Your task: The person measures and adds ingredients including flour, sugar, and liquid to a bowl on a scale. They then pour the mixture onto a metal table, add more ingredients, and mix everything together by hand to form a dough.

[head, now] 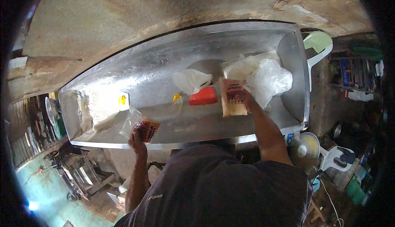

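Observation:
Near the front edge of a metal trough-like table, my left hand grips a small packet with red and dark printing. A clear plastic bag hangs beside that packet, partly behind my hand. My right hand rests at the right side of a flat tan packet with red printing. Blur hides whether its fingers are closed on it. Just right of it lies a crumpled clear plastic bag. A red object and a whitish plastic bag lie between my hands.
A small yellow item lies left of the red object. Under glare at the left end is a pale block-like bundle with a yellow mark. The trough has raised metal walls. A fan and a white plastic chair stand at right.

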Action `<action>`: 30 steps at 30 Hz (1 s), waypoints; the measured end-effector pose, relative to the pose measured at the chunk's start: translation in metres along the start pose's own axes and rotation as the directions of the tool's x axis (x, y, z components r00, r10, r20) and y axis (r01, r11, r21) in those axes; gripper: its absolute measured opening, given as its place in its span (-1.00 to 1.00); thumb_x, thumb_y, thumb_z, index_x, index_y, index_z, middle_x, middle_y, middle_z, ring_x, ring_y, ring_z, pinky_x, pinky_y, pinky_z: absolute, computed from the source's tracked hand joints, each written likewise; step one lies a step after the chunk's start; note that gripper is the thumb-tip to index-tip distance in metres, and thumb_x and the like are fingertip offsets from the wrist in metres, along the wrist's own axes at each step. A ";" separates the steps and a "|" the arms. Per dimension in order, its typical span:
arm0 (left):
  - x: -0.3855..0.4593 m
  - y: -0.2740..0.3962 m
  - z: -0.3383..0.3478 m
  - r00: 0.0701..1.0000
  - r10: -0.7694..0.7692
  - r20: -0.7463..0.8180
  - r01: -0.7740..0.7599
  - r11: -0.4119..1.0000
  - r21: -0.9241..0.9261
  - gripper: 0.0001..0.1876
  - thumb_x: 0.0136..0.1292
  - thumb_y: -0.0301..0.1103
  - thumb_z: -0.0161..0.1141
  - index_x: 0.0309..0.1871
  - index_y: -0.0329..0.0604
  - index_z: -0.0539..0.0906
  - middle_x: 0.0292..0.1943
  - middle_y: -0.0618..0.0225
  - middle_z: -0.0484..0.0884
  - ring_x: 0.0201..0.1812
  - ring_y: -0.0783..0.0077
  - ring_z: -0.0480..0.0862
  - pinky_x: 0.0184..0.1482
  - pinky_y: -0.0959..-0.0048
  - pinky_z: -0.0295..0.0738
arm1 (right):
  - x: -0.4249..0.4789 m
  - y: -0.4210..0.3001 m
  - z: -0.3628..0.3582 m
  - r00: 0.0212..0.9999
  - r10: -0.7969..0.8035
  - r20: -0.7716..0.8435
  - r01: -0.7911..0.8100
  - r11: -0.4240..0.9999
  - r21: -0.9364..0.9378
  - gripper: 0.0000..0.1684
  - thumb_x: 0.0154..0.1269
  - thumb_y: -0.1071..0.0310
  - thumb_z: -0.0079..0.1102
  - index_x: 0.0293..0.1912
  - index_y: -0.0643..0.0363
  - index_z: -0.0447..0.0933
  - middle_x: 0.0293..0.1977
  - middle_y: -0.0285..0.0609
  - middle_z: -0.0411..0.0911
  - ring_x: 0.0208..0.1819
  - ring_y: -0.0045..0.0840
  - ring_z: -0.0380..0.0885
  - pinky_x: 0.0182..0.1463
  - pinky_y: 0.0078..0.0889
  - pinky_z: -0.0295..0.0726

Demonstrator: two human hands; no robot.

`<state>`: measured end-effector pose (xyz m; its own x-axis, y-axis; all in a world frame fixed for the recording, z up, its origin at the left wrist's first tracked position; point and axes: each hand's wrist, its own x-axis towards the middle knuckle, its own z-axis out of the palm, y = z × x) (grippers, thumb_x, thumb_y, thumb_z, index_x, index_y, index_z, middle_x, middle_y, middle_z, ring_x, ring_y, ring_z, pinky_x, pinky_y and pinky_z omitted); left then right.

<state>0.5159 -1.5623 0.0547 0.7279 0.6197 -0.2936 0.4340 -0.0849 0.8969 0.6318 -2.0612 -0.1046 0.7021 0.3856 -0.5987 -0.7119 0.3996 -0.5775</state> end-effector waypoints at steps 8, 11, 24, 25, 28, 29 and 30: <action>-0.015 0.017 0.019 0.999 -0.009 0.036 -0.001 0.964 0.265 -0.54 0.46 -0.08 0.05 -0.13 -0.41 0.68 -0.27 0.19 0.72 -0.29 0.41 0.66 -0.13 0.39 0.55 | 0.044 0.054 -0.019 0.919 0.394 -0.032 -0.391 0.892 -0.226 -0.39 0.18 0.49 0.25 0.23 0.14 0.33 0.01 -0.23 0.55 -0.02 -0.39 0.56 0.11 -0.16 0.57; -0.016 0.001 0.015 0.999 -0.029 0.037 0.018 0.964 0.264 -0.55 0.47 -0.07 0.04 -0.17 -0.38 0.69 -0.30 0.22 0.71 -0.31 0.43 0.65 -0.14 0.38 0.54 | 0.064 0.069 -0.043 0.934 0.290 -0.207 -0.332 0.919 -0.210 -0.38 0.17 0.50 0.26 0.23 0.14 0.33 0.01 -0.23 0.54 0.00 -0.39 0.55 0.12 -0.17 0.55; -0.011 -0.048 0.043 0.753 0.285 0.592 -0.652 0.442 0.616 -0.72 0.37 -0.25 0.08 -0.02 -0.19 0.68 -0.21 -0.03 0.68 -0.23 -0.02 0.70 -0.11 0.21 0.56 | 0.074 0.057 -0.033 0.887 -0.185 -0.422 -0.031 0.890 -0.454 -0.36 0.08 0.39 0.32 0.19 0.17 0.37 0.01 -0.12 0.54 0.03 -0.29 0.54 0.15 -0.15 0.50; -0.012 -0.042 0.056 0.762 0.239 0.602 -0.632 0.480 0.609 -0.73 0.35 -0.29 0.07 -0.02 -0.17 0.68 -0.20 -0.03 0.68 -0.18 -0.04 0.69 -0.09 0.19 0.56 | 0.075 0.059 -0.032 0.866 -0.223 -0.447 -0.162 0.722 -0.672 -0.35 0.08 0.34 0.34 0.18 0.17 0.37 0.01 -0.10 0.54 0.02 -0.25 0.54 0.14 -0.14 0.50; -0.014 -0.038 0.108 0.682 0.223 0.696 -0.675 0.560 0.481 -0.72 0.30 -0.37 0.06 0.00 -0.10 0.69 -0.16 -0.01 0.67 -0.08 -0.08 0.66 -0.02 0.12 0.54 | 0.087 0.101 -0.036 0.739 -0.647 -0.188 -0.219 0.034 -0.975 -0.25 0.00 0.19 0.42 0.18 0.17 0.38 0.05 -0.03 0.51 0.08 -0.13 0.50 0.17 -0.11 0.47; -0.014 -0.044 0.121 0.598 0.304 0.742 -0.743 0.557 0.371 -0.72 0.29 -0.38 0.06 0.00 -0.07 0.70 -0.13 0.00 0.66 -0.06 -0.09 0.64 0.01 0.10 0.52 | 0.089 0.113 -0.042 0.677 -0.736 0.006 -0.236 -0.224 -0.946 -0.21 -0.04 0.14 0.46 0.19 0.17 0.38 0.06 0.00 0.49 0.11 -0.09 0.47 0.19 -0.10 0.46; -0.018 -0.031 0.146 0.675 0.112 0.729 -0.414 0.876 0.248 -0.69 0.26 -0.39 0.08 0.05 -0.03 0.68 -0.06 -0.02 0.63 0.00 -0.08 0.61 0.06 0.09 0.49 | 0.086 0.108 -0.041 0.864 -0.503 -0.015 0.009 0.046 -0.999 -0.09 -0.11 0.09 0.50 0.23 0.19 0.33 0.09 0.04 0.45 0.17 -0.08 0.41 0.25 -0.11 0.39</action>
<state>0.5667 -1.6843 -0.0165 0.9272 -0.1604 -0.3385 0.2106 -0.5243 0.8251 0.6149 -2.0188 -0.2411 0.9644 0.1197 -0.2357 -0.0431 -0.8086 -0.5868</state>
